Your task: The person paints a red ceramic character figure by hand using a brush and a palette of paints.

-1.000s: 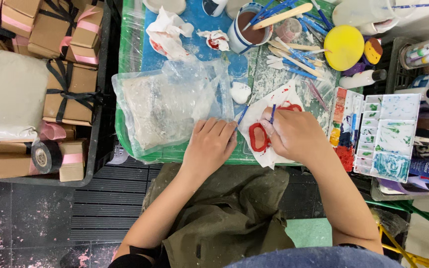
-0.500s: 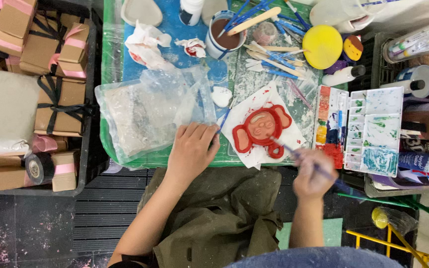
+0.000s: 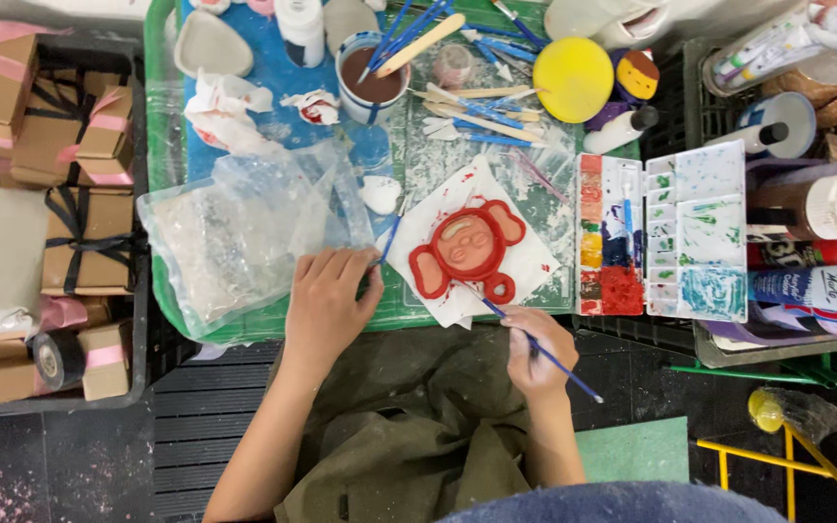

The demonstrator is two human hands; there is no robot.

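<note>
Seen from above my own head, my right hand (image 3: pixel 538 351) is closed in a pencil grip around a thin blue paintbrush (image 3: pixel 544 353). The brush's long axis runs diagonally: its tail points down and to my right, past my wrist, and its tip points up and to my left, just touching or nearly touching the lower edge of a red clay monkey face (image 3: pixel 467 250). The monkey face lies flat on a sheet of white paper (image 3: pixel 525 261) on the green counter (image 3: pixel 162 145), directly ahead of my right hand and close to it. My left hand (image 3: pixel 326 300) rests palm down on the counter's near edge, fingers curled but holding nothing that I can make out, beside a crumpled clear plastic bag (image 3: pixel 244 232). It sits to the left of the figure, slightly farther off than my right. A paint palette (image 3: pixel 666 232) lies to the figure's right.
</note>
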